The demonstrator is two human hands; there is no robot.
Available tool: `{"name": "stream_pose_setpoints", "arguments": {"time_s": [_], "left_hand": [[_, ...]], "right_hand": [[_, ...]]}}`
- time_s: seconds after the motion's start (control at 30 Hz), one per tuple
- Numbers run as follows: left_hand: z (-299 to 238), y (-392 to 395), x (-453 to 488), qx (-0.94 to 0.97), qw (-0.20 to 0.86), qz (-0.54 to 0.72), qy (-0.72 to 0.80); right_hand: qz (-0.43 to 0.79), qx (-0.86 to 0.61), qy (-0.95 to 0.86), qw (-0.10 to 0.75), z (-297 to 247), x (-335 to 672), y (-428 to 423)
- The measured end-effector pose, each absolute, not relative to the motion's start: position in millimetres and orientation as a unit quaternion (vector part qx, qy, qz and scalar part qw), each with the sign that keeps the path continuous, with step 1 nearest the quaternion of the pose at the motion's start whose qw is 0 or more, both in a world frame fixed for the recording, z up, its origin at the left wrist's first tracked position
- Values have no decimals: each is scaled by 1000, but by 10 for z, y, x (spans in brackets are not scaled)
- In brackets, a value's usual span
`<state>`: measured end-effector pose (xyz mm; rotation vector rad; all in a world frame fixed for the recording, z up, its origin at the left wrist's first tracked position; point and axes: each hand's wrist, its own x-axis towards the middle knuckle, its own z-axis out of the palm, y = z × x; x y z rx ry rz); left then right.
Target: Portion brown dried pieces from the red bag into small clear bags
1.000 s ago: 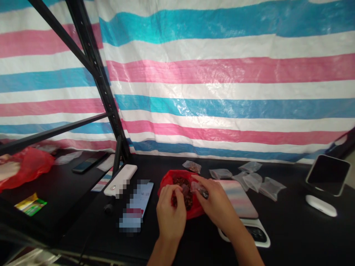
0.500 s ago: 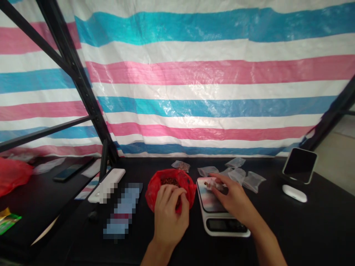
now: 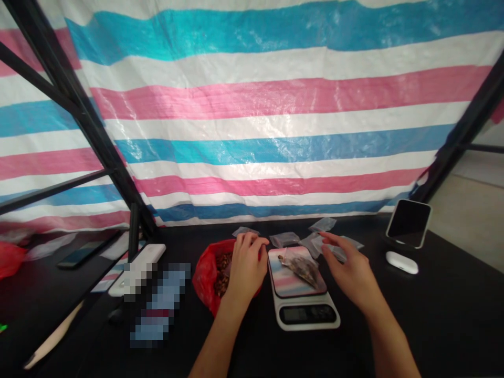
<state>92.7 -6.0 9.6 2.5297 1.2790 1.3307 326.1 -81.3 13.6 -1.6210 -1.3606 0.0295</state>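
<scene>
A small clear plastic bag with brown dried bits (image 3: 301, 269) lies on the shiny plate of a white kitchen scale (image 3: 309, 326). My left hand (image 3: 248, 265) is over the right side of an open red plastic bag (image 3: 201, 273) that holds reddish-brown dried pieces (image 3: 221, 273). Its fingers are curled together, and anything between them is hidden. To the right of the scale, my right hand (image 3: 349, 268) has its thumb and fingers apart, with nothing in them. Its fingertips are beside several clear plastic bags (image 3: 313, 245).
At left are a partly blurred white device (image 3: 155, 254), a pixelated flat object (image 3: 161, 304) and a dark phone (image 3: 84, 255). A white-framed screen (image 3: 409, 223) and white case (image 3: 401, 262) are at right. Black metal posts (image 3: 98, 147) stand before the striped sheet.
My right hand has let go of the small bag on the scale and moved right. My left hand has risen from the middle of the red bag toward its far right rim.
</scene>
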Motion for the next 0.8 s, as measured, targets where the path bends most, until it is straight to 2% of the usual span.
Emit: {"name": "stream_pose_setpoints", "arguments": {"time_s": [0.3,0.67,0.8], "left_hand": [[48,-132,925,790,-11,481,379],[40,-212,899,801,-2,471,371],[41,-189,922,800,4,466,378]], "right_hand": [[-20,-626,-532,570,51,3177,-796],[18,-603,-531,595,29,3031,-726],[22,-621,-545,563,20,3035,-736]]}}
